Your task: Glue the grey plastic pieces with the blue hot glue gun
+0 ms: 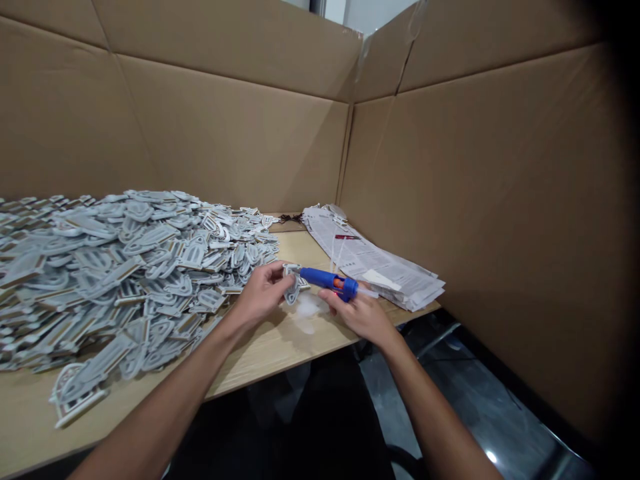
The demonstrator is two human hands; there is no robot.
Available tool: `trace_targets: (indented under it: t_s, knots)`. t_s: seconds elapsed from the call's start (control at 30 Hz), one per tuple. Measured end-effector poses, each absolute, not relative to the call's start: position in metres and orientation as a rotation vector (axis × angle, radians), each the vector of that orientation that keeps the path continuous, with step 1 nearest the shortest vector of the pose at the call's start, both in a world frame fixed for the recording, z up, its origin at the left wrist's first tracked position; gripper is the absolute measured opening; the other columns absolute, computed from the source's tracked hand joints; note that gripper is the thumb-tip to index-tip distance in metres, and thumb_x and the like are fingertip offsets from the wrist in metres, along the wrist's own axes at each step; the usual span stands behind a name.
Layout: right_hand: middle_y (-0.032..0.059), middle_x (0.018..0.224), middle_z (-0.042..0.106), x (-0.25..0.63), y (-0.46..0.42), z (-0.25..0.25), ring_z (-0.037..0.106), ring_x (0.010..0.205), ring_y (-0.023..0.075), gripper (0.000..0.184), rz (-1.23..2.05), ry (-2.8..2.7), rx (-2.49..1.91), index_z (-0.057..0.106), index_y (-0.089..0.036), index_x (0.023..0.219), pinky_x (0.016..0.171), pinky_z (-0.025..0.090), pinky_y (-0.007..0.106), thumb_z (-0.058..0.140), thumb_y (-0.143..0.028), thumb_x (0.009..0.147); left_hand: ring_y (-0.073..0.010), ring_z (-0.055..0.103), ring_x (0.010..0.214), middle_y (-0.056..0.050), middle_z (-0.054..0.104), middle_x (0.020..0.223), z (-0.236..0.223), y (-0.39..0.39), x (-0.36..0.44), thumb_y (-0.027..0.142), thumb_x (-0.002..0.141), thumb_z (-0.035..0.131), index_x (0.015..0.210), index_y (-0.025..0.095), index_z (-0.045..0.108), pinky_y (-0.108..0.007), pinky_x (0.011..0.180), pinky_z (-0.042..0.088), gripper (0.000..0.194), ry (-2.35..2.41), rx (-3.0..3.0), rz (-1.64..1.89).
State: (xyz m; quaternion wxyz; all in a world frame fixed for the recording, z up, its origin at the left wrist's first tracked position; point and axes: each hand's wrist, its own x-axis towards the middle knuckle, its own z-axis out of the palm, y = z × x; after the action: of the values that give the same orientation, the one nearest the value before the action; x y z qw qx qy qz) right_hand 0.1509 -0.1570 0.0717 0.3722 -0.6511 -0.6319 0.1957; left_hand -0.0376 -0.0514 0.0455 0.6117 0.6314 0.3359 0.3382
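Note:
My left hand [263,292] pinches a small grey-white flat piece [291,285] with a rounded outline, held just above the table. In my right hand [364,315] is a blue glue gun [324,279] with an orange part and a clear glue stick at its back end. Its nozzle points left and meets the upper edge of the piece, though I cannot tell if they touch. Below the nozzle, whitish blobs [306,308] mark the tabletop. A large heap of similar grey-white pieces [145,253] lies to the left of my hands.
Printed paper sheets [370,257] lie at the right of the wooden table [255,353], with a red pen [347,237] on them. Dark, thin strands [291,218] lie at the back. Tall cardboard walls [240,127] enclose the back and right. The table's front edge is close to my legs.

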Motion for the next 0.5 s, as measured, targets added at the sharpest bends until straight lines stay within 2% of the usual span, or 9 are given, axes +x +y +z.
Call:
trace_targets:
  t_s: [0.13, 0.23, 0.33, 0.5]
  knots:
    - [0.0024, 0.072, 0.066, 0.1504, -0.1566, 0.0699, 0.064, 0.073, 0.0204, 0.033, 0.500, -1.643, -1.621, 0.069, -0.023, 0.080, 0.075, 0.050, 0.028, 0.062, -0.053, 0.093, -0.0065, 0.043, 0.054, 0.003, 0.052, 0.064, 0.0436, -0.0507, -0.0378, 0.037, 0.085, 0.063, 0.079, 0.017, 0.064, -0.020, 0.050, 0.027, 0.021, 0.771, 1.474, 0.788]
    - [0.0005, 0.073, 0.065, 0.1510, -0.1561, 0.0700, 0.059, 0.066, 0.0171, 0.033, 0.515, -1.672, -1.602, 0.069, -0.021, 0.086, 0.068, 0.046, 0.026, 0.064, -0.053, 0.093, -0.0071, 0.043, 0.055, 0.003, 0.052, 0.064, 0.0433, -0.0510, -0.0378, 0.036, 0.085, 0.064, 0.079, 0.017, 0.064, -0.021, 0.050, 0.027, 0.021, 0.769, 1.483, 0.795]
    - [-0.0007, 0.072, 0.063, 0.1513, -0.1556, 0.0713, 0.052, 0.062, 0.0143, 0.034, 0.520, -1.711, -1.582, 0.067, -0.019, 0.087, 0.061, 0.040, 0.025, 0.065, -0.052, 0.094, -0.0073, 0.043, 0.055, 0.003, 0.052, 0.064, 0.0446, -0.0515, -0.0380, 0.036, 0.084, 0.064, 0.077, 0.017, 0.062, -0.021, 0.050, 0.027, 0.021, 0.769, 1.479, 0.795]
    - [-0.0002, 0.071, 0.060, 0.1498, -0.1559, 0.0714, 0.048, 0.061, 0.0130, 0.034, 0.443, -1.770, -1.571, 0.064, -0.018, 0.082, 0.060, 0.036, 0.025, 0.065, -0.049, 0.095, -0.0075, 0.043, 0.054, 0.003, 0.050, 0.062, 0.0488, -0.0532, -0.0385, 0.037, 0.084, 0.064, 0.074, 0.018, 0.059, -0.021, 0.050, 0.026, 0.022, 0.770, 1.474, 0.792]
